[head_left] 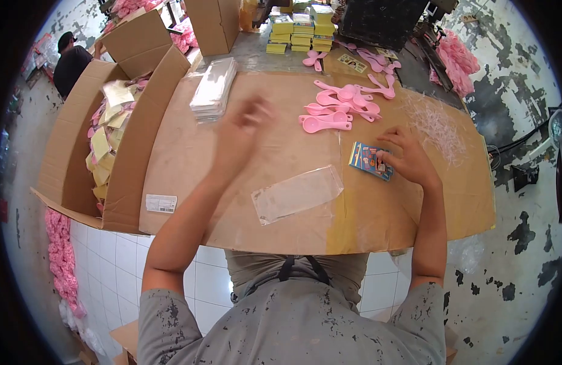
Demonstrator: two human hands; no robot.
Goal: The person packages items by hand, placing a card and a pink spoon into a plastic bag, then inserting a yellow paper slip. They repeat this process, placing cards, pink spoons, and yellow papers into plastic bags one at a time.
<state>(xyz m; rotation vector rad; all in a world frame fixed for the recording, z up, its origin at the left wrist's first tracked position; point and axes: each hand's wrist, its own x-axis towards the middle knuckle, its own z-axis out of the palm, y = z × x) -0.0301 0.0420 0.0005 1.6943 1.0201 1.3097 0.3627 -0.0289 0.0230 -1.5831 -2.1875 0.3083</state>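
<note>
My left hand point(253, 115) is smeared by motion above the cardboard-covered table, just right of a stack of clear plastic bags point(213, 90). Whether anything is in its fingers cannot be made out. My right hand point(410, 157) has its fingers apart, with a fingertip touching a small pile of blue printed cards point(369, 162). One flat clear plastic bag point(299, 193) lies at an angle in front of me. Behind the cards is a heap of pink measuring spoons point(342, 100), several of them overlapping.
At left stands an open cardboard box point(125, 194) holding packed bags. Yellow-edged card stacks point(300, 30) sit at the back. Thin clear plastic strips point(436, 125) lie scattered at right. A white label point(161, 203) is near the front left edge. Another person point(74, 64) is far left.
</note>
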